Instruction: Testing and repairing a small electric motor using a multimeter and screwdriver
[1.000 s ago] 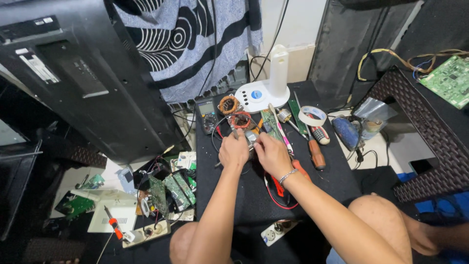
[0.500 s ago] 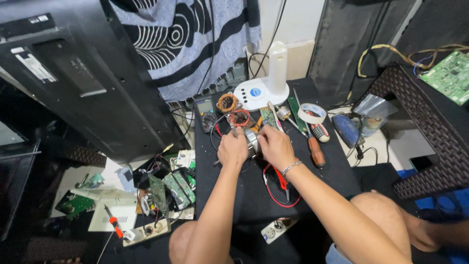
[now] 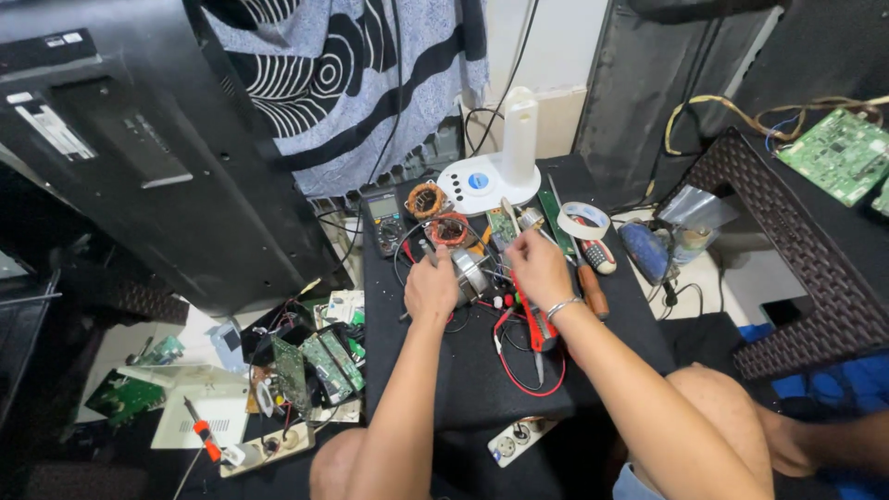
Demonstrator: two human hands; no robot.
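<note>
While our left hand (image 3: 431, 289) and right hand (image 3: 537, 268) both grip one small metal motor (image 3: 470, 274) at mid-table (image 3: 463, 389), we count two copper coils (image 3: 427, 200) behind it and one tape roll (image 3: 585, 220).

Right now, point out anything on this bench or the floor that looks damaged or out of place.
Bare circuit boards lie heaped on the floor left of the black bench, beside an orange-handled screwdriver. Between both hands, a small metal motor sits with loose copper coils nearby.

A small metal motor (image 3: 472, 275) is gripped between the left hand (image 3: 431, 289) and right hand (image 3: 539, 268) on a black table (image 3: 463, 380), copper coils (image 3: 437, 213) just behind.
</note>
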